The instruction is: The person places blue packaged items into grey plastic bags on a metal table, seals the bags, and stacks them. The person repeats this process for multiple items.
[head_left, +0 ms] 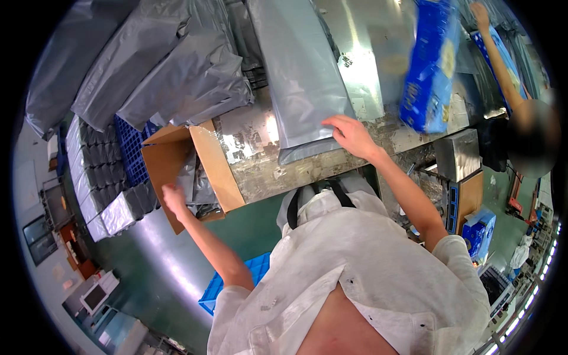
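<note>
My right hand (350, 134) rests flat on the near end of a long grey plastic mailer bag (302, 71) that lies on the metal worktable (367, 65). My left hand (174, 198) reaches down into an open cardboard box (210, 160) at the table's left end, where more grey bags lie; its fingers are curled, and I cannot tell whether they hold anything. A blue printed carton (431, 65) is blurred above the table to the right.
Heaps of filled grey bags (160, 65) lie at the upper left, over blue crates (133, 148) and stacked grey packets (94, 171). Another blue crate (236, 284) stands on the green floor. A co-worker's arm (500, 59) reaches in at the upper right.
</note>
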